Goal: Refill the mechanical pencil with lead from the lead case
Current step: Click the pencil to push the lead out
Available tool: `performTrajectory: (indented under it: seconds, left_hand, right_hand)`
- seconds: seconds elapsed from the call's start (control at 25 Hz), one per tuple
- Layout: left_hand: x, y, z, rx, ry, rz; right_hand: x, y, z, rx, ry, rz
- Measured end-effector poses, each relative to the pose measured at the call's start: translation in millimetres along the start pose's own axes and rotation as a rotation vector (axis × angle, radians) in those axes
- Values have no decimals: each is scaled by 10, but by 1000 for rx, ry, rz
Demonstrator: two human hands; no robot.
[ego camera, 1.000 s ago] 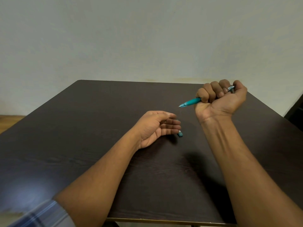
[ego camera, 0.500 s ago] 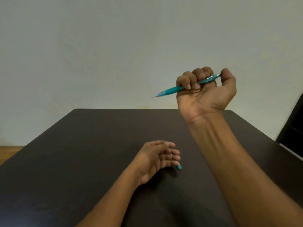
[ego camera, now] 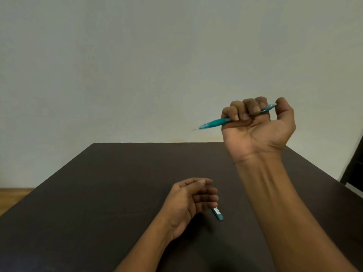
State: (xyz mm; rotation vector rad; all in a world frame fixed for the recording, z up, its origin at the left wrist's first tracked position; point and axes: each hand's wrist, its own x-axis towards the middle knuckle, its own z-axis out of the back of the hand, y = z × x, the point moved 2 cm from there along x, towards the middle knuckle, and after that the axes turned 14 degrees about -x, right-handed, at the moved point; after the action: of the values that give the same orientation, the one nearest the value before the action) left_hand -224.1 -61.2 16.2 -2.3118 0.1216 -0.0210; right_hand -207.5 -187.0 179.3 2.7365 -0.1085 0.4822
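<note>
pencil held up in a fist, lead case left on the table

in the head view, the right hand [ego camera: 257,126] is raised above the far right of the dark table [ego camera: 98,193], its fingers curled tight around a teal mechanical pencil [ego camera: 215,122], whose thin tip is pointed left and thumb is set at its back end. the left hand [ego camera: 188,203] is rested on the table near the middle, fingers loosely curled and nothing gripped. a small teal lead case [ego camera: 217,213] is laid flat just beside its fingertips, to their right.
</note>
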Motion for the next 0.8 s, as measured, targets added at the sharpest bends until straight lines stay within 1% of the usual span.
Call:
performTrajectory:
  seconds: [0.12,0.24,0.36,0.48,0.56,0.68,0.72,0.8]
  left_hand:
    - [-14,-8,-62,-95,37,2]
    - [-43,7,-104,-144,101,39]
    - [-41,-36,-97,-221,68,14]
    - [-26,-92,-62,-296,31,-41]
    - [-17,-107,-41,-254,-10,-104]
    - [-42,-179,-21,-11,-88,-253]
    - [-47,-259,-48,64,-96,-312]
    - [-13,-519,-197,157,-54,-413]
  right_hand:
    - [44,22,-5,101,117,-7]
    - [50,-2,7,120,196,-34]
    - [49,-76,60,104,214,-88]
    - [52,-136,98,85,197,-112]
    - [69,-145,104,65,180,-96]
    - [82,-116,86,68,202,-79]
    - [84,-100,73,81,216,-76]
    - [89,-66,37,100,229,-76]
